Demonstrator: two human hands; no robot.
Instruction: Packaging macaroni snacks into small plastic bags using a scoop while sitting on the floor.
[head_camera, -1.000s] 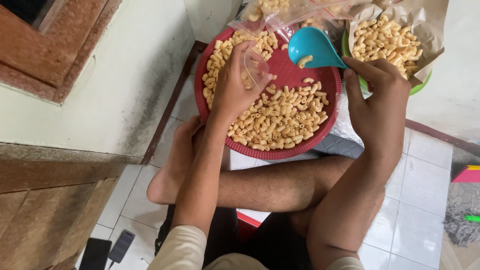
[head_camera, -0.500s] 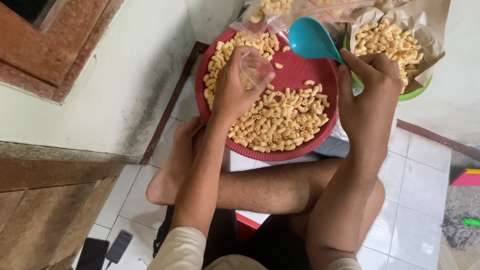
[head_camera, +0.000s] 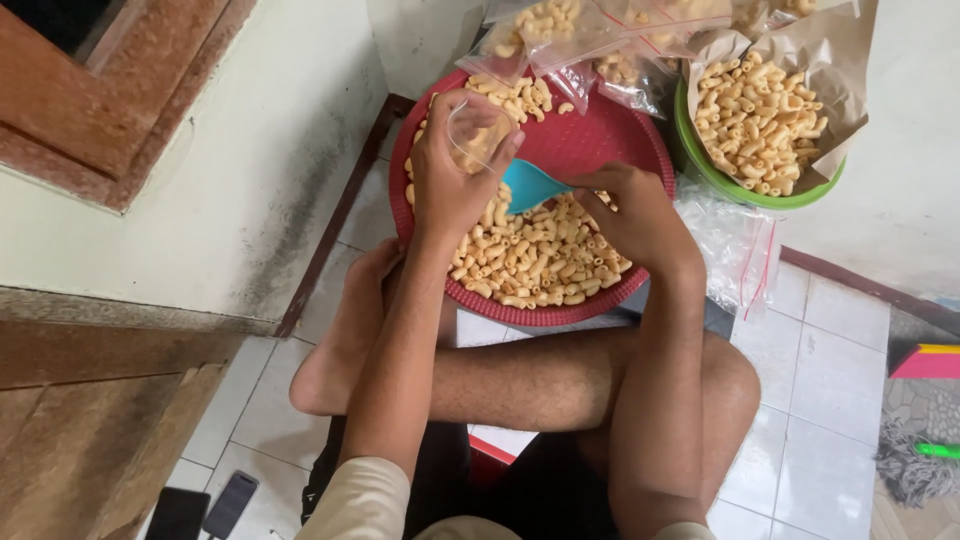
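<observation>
- Nearest, on the white tiled floor (head_camera: 830, 380), the person sits cross-legged; a dark phone (head_camera: 230, 503) lies by the wall.
- The left hand (head_camera: 450, 185) is clenched around a small clear bag (head_camera: 478, 135), held open over the red tray (head_camera: 640, 150).
- The right hand (head_camera: 635, 215) grasps a blue scoop (head_camera: 532, 185), its tip at the bag's mouth, above the macaroni snacks (head_camera: 530, 260).
- Judged from this: keep the bag's mouth wide and upright, tip the scoop slowly, and stay over the tray so strays land there.
- Beyond, filled bags (head_camera: 560, 25) and a green bowl (head_camera: 710, 165) lined with paper.

Filled bags (head_camera: 560, 40) and green bowl (head_camera: 700, 150) crowd the tray's (head_camera: 600, 130) far side.
</observation>
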